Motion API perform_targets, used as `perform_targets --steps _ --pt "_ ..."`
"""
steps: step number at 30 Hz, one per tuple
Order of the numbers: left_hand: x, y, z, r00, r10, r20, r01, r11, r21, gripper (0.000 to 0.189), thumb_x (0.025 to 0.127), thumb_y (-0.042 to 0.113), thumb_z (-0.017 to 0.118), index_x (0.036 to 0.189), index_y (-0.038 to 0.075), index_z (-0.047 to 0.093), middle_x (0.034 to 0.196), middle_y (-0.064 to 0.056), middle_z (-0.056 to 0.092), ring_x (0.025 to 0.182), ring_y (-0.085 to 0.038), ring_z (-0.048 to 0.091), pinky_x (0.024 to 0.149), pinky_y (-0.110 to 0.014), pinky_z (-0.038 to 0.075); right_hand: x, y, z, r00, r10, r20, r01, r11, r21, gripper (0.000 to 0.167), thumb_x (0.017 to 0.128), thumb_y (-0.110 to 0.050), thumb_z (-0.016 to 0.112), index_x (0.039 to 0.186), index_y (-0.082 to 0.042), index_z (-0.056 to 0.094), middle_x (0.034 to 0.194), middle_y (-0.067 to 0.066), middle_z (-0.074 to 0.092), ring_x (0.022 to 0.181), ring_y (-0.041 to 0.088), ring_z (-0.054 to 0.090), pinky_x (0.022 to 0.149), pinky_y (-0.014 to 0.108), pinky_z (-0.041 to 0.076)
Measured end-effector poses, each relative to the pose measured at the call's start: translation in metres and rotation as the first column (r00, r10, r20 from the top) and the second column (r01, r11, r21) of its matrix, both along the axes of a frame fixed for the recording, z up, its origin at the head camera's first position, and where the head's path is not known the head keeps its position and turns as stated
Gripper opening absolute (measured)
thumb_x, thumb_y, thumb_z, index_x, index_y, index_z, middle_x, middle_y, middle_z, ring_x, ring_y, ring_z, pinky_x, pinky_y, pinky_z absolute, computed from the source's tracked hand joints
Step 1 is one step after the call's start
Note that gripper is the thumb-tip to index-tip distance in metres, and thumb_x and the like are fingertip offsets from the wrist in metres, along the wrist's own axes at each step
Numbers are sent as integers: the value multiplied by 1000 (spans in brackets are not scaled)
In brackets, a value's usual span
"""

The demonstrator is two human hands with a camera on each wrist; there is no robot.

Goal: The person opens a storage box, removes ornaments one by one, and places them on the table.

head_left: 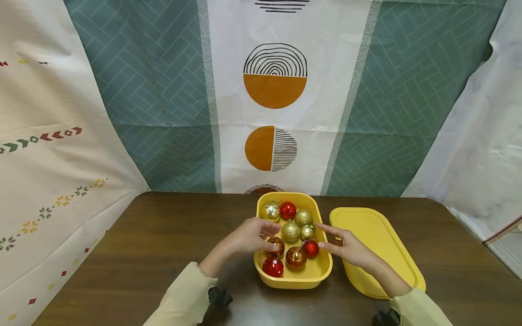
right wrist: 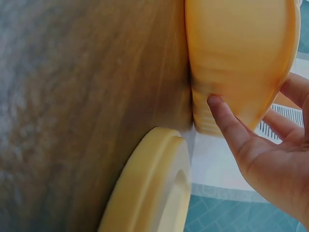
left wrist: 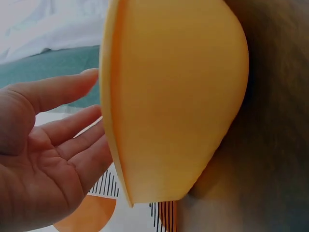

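Note:
A yellow plastic box (head_left: pixel 293 284) stands on the table with several Christmas ball ornaments in it. Among them are a glittery gold ball (head_left: pixel 291 232), a shiny copper ball (head_left: pixel 296 257), a plain red ball (head_left: pixel 311 248) and a red ball with white dots (head_left: pixel 273 267). My left hand (head_left: pixel 253 235) reaches over the box's left rim, fingers loosely bent, thumb beside another copper ball (head_left: pixel 275 246); the left wrist view hides its fingertips behind the rim. At the right rim, my right hand (head_left: pixel 348 246) has its fingers spread. One fingertip (right wrist: pixel 215 100) lies against or close to the box's outer wall.
A yellow lid (head_left: pixel 381 233) lies on the dark wooden table (head_left: pixel 163 253), just right of the box and partly under my right forearm. Patterned cloth (head_left: pixel 175 90) hangs behind the table and along both sides.

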State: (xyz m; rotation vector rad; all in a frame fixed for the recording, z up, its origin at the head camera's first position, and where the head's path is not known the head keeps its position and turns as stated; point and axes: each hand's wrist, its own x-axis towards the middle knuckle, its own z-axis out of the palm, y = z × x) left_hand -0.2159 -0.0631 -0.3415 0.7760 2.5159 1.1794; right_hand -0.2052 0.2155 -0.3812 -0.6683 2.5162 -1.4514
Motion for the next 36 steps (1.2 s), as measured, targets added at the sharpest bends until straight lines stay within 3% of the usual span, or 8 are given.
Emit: perform_targets --steps 4,9,12,16,20,24,27,36 --pt "-5 6 1 997 -25 -75 14 989 -150 44 73 5 73 115 -1 61 113 -13 62 102 -25 60 87 -35 48 1 0 0 1000 -9 9 9 1000 -1 56 88 -20 61 132 7 40 137 25 38 124 44 32 95 53 35" --pt "-7 16 5 979 -102 -176 41 946 -321 44 70 6 75 112 -1 63 106 -11 65 94 -21 60 81 -30 48 2 1 1 1000 -25 19 25 1000 16 56 88 -21 61 134 4 40 138 24 37 125 44 32 95 51 37" --pt "-7 22 7 975 -99 -197 15 920 -391 42 69 7 76 109 0 65 103 -9 66 90 -18 59 79 -29 48 2 1 2 999 -28 21 27 999 18 57 88 -22 61 134 4 40 138 24 37 124 44 32 94 51 38" --pt "-8 28 6 976 -80 -203 -23 887 -461 29 67 5 76 95 2 69 83 -2 65 72 -11 53 64 -22 45 2 -1 1 1000 -24 18 24 1000 16 56 87 -21 61 133 5 41 137 24 39 123 44 33 95 52 37" --pt "-8 31 3 972 -91 -215 -26 873 -488 13 66 4 76 69 6 64 56 4 43 54 -9 37 48 -19 32 2 -1 2 1000 -23 15 23 1000 19 56 87 -21 61 133 5 41 137 24 39 123 44 33 94 52 38" --pt "-9 32 1 966 -115 -230 -13 872 -490 33 66 6 76 52 12 47 48 6 26 48 -8 29 45 -18 25 2 0 3 1000 -24 20 23 999 25 57 88 -22 61 134 4 40 138 24 37 124 44 33 92 46 41" --pt "-8 32 0 963 -118 -241 -15 872 -489 39 66 7 77 50 13 42 47 6 24 47 -8 27 44 -18 23 2 0 3 999 -25 23 25 999 29 57 88 -22 61 135 3 39 138 25 37 124 45 33 91 43 43" --pt "-3 32 1 953 -109 -284 -41 879 -475 31 66 9 78 53 12 50 48 6 29 49 -9 31 46 -19 25 2 0 2 999 -32 10 32 999 37 57 88 -22 61 134 4 40 137 25 38 123 45 34 92 49 40"
